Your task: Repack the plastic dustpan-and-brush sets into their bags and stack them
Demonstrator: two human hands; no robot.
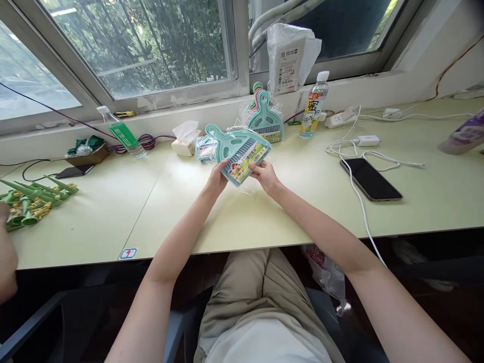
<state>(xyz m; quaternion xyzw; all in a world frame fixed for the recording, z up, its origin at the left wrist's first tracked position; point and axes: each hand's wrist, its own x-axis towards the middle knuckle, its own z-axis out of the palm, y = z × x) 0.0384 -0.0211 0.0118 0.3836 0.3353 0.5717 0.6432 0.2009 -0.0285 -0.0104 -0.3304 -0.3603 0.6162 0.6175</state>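
Observation:
Between my two hands is a light-blue mini dustpan and brush set (pixel 227 143) in clear plastic wrap, with a colourful printed label. It tilts above the table, its handle pointing up and left. My left hand (pixel 218 177) grips the lower left edge, thumb on the front. My right hand (pixel 265 176) pinches the label's lower right side; its other fingers are partly behind the set. Just beyond it, a stack of wrapped dustpan sets (pixel 264 118) in blue, pink and green leans by the window wall. A small wrapped packet (pixel 206 149) lies left of the held set.
A tissue pack (pixel 186 140), a green-labelled bottle (pixel 126 135) and a drink bottle (pixel 314 106) stand along the back. To the right lie a phone (pixel 372 179) and white cables (pixel 359 191). Green plastic pieces (pixel 30 201) sit at left beside another person's arm (pixel 6 257).

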